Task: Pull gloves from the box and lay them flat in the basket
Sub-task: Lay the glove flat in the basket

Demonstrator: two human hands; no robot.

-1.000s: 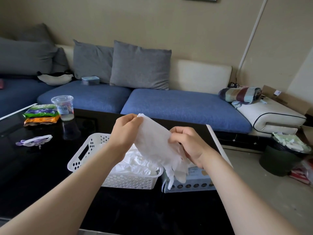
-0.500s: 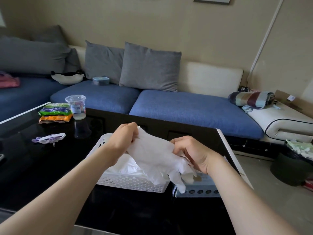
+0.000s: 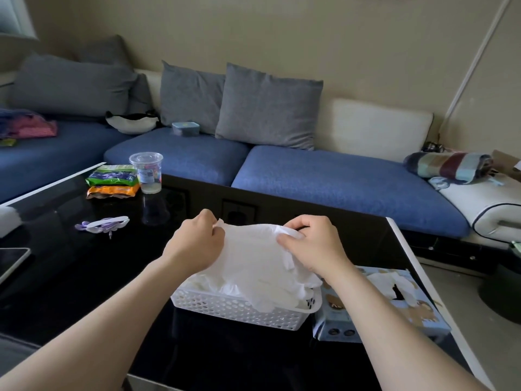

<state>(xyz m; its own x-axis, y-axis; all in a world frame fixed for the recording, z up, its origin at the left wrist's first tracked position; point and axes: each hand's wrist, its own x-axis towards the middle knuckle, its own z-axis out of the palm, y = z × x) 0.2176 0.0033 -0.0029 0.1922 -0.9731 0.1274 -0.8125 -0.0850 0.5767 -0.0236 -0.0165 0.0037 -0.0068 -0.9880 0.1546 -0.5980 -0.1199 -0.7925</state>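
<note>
Left hand (image 3: 194,245), right hand (image 3: 314,246) each pinching one glove (image 3: 253,263) end, holding it spread at frame centre. Long axis running left-right. Glove hanging directly over basket (image 3: 239,309), lower edge drooping inside. Judging: both hands equally near, lowering straight down.

Glove (image 3: 253,258): formerly held up on a slant, fingers dangling in front of the box (image 3: 394,306); now lowered and spread wider, its lower part lying on the pile in the basket (image 3: 239,309), fingers at the near right rim.
Left hand (image 3: 194,244): has come down over the basket's far side.
Right hand (image 3: 313,246): lower, and further from the left hand.
Box: top face, earlier mostly hidden, now in view.
</note>
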